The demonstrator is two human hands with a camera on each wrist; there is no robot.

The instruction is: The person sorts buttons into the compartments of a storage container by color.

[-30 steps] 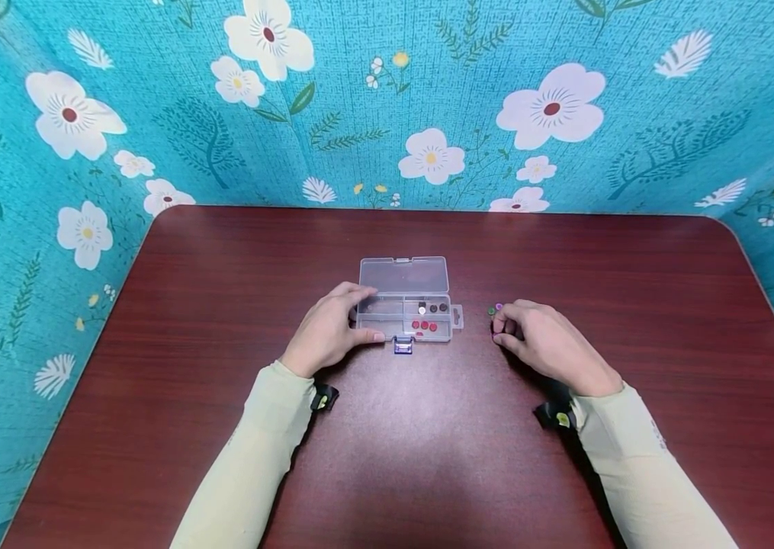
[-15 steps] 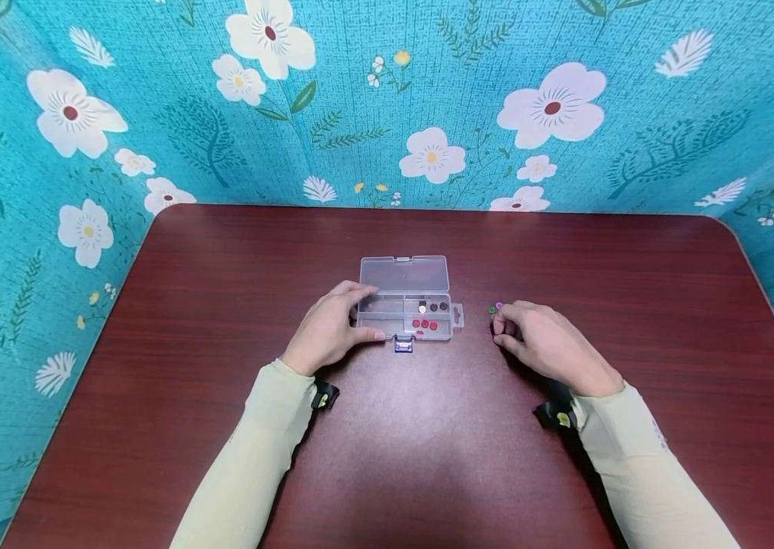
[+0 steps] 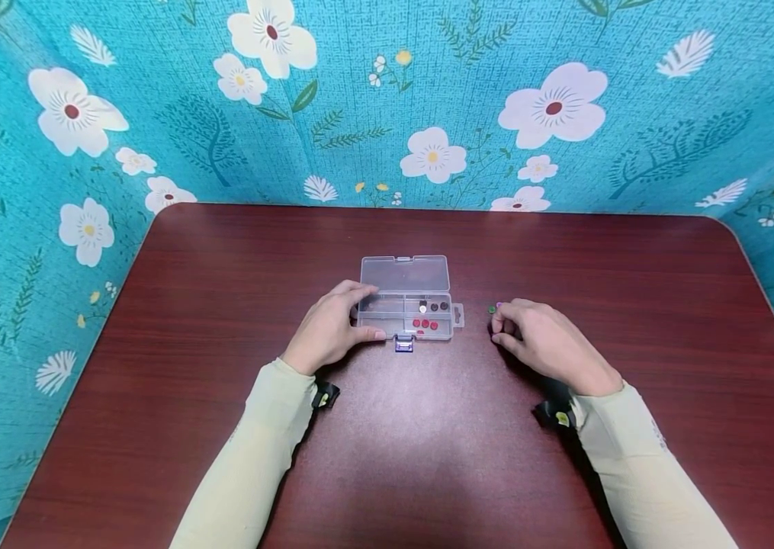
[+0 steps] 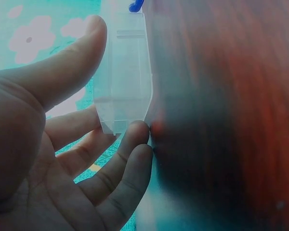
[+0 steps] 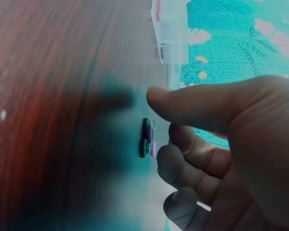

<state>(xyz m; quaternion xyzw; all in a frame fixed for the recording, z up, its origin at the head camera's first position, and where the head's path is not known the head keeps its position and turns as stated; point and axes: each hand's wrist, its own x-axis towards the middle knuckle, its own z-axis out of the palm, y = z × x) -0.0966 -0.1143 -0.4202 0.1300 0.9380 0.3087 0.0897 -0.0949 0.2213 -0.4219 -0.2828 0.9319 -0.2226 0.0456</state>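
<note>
A clear plastic compartment box (image 3: pixel 381 326) lies on the table with its lid (image 3: pixel 405 273) folded back. My left hand (image 3: pixel 325 329) grips its left end, thumb along the front wall and fingers at the back. In its right-hand compartments lie several red discs (image 3: pixel 425 324), dark discs (image 3: pixel 444 306) and a white one (image 3: pixel 422 309). Right of the box, my right hand (image 3: pixel 551 343) hovers low with bent fingers, beside small button-like discs, green (image 3: pixel 492 309) and purple (image 3: pixel 499 305). In the right wrist view, thumb and fingertips stand apart near these discs (image 5: pixel 148 138), nothing visible between them.
A blue latch (image 3: pixel 403 344) projects from the box's front, and a clear hanging tab (image 3: pixel 458 315) from its right side. The dark red wooden table (image 3: pixel 400 442) ends at the back against a turquoise floral cloth (image 3: pixel 359 99).
The right fingertips shift slightly among the discs; the purple disc at the back is more covered by the hand now. Left hand and box keep their place.
</note>
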